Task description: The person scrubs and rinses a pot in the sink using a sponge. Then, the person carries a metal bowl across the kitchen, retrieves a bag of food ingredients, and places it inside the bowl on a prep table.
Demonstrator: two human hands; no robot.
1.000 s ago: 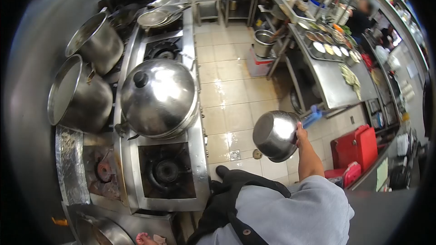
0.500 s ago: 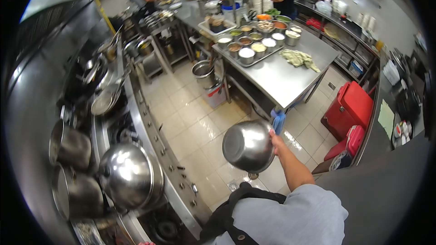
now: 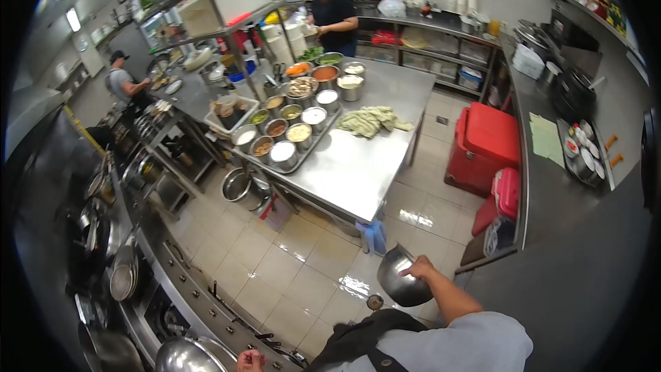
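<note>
My right hand (image 3: 418,271) grips the rim of a steel mixing bowl (image 3: 404,289), which hangs tilted over the tiled floor. At the bottom edge, my left hand (image 3: 251,360) shows only in part, its fingers curled in with no object visible in them. Just left of it is a shiny domed steel lid (image 3: 186,356) on the stove side, cut off by the frame. Ahead of the bowl, a blue cloth (image 3: 372,237) hangs at the corner of the steel worktable (image 3: 358,179).
Several steel food containers (image 3: 283,154) stand on a tray on the worktable, with a crumpled green cloth (image 3: 372,121) beside them. Red coolers (image 3: 485,134) stand at the right. The stove (image 3: 196,294) runs along the left. Co-workers (image 3: 334,17) stand farther back.
My view has swung right toward the worktable and coolers. The bowl in my right hand has dropped lower and turned more edge-on. More of my left hand has come into view.
</note>
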